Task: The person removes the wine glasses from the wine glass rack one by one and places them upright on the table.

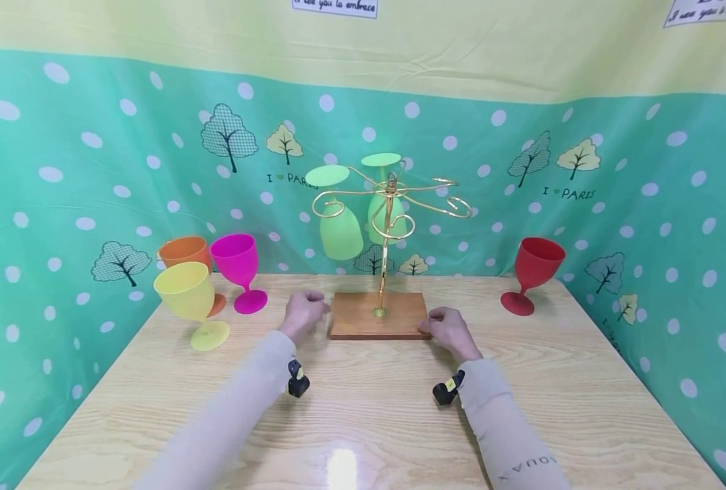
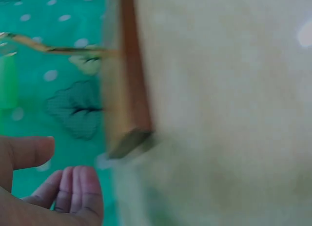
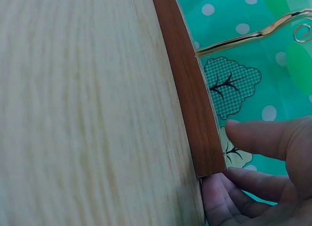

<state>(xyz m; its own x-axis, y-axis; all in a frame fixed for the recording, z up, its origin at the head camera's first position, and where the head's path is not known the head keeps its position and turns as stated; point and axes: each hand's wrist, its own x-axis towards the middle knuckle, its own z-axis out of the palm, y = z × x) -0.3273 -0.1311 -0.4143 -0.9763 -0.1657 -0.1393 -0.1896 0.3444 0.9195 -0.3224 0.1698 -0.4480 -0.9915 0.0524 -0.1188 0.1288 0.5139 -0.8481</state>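
A wine glass rack stands mid-table, with a brown wooden base [image 1: 363, 316], an upright gold post [image 1: 384, 262] and curled gold wire arms. Two green goblets [image 1: 341, 235] [image 1: 377, 218] hang upside down from its left and rear arms. My left hand [image 1: 303, 314] is just left of the base, apart from it, holding nothing; in the left wrist view its fingers [image 2: 90, 187] are loosely bent, thumb apart. At the base's right end, my right hand [image 1: 451, 330] holds the corner, thumb over the top and fingers [image 3: 217, 196] against the end face.
On the left stand a yellow goblet [image 1: 185, 292], an orange goblet [image 1: 184, 250] partly behind it, and a magenta goblet [image 1: 236, 258]. A red goblet [image 1: 537, 262] is at the back right. A green dotted curtain [image 1: 485, 156] surrounds the table [image 1: 387, 408].
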